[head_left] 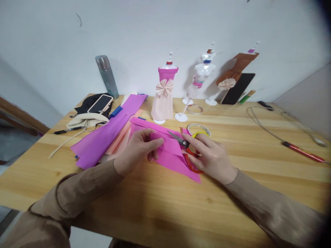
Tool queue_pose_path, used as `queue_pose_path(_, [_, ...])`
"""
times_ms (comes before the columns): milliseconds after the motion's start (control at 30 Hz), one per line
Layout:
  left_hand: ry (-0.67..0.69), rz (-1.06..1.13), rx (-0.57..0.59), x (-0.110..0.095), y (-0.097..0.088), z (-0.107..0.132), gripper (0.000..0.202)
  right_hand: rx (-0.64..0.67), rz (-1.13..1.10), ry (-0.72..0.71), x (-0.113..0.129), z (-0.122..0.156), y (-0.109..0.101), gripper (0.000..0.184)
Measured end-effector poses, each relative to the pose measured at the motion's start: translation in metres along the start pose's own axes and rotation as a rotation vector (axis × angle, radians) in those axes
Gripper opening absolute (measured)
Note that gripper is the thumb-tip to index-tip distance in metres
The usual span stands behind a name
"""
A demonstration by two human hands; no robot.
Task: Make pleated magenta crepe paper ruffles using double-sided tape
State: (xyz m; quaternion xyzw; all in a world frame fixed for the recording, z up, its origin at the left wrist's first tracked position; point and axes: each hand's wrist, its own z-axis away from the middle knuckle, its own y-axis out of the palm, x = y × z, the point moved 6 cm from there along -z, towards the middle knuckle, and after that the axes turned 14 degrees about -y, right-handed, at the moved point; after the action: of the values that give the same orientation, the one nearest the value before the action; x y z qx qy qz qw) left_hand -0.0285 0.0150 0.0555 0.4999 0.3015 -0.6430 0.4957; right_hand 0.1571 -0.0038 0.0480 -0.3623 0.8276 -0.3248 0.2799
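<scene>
My left hand [141, 146] pinches a piece of bright pink crepe paper [169, 146] between thumb and fingers. In my right hand [210, 155] is a pair of scissors [184, 143] with red and yellow handles, the blades pointing left at the upper edge of the pink piece. Whether the blades touch the paper I cannot tell. More pink paper [178, 168] lies beneath on the table. Just behind stands a miniature mannequin [165, 91] in a pink top and pale pink skirt with a pleated rosette.
Purple paper [103, 139], a phone [100, 104], a pen [68, 130] and a flask [107, 77] are on the left. Tape rolls [199, 129] and a white mannequin [203, 74] stand behind; a brown-dressed one [239, 65] is farther right. A red-handled tool [302, 151] with a cord lies right.
</scene>
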Motion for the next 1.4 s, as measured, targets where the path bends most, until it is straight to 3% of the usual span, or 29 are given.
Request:
queue_pose_path(333, [-0.021,0.072,0.041,0.0088,0.0053,0.0006,0.021,0.001,0.008,-0.023,0.0030,-0.0008,-0.0023,0.034])
queue_pose_path(1133, [-0.040,-0.091,-0.020,0.0024,0.0006,0.0049,0.026,-0.087,0.212,-0.094,0.0033,0.0039,-0.0085,0.025])
queue_pose_path(1400, [-0.047,-0.093,-0.058,0.0014,-0.0026,0.0041,0.023,-0.074,0.148,-0.063,0.0008,0.0002,-0.0083,0.031])
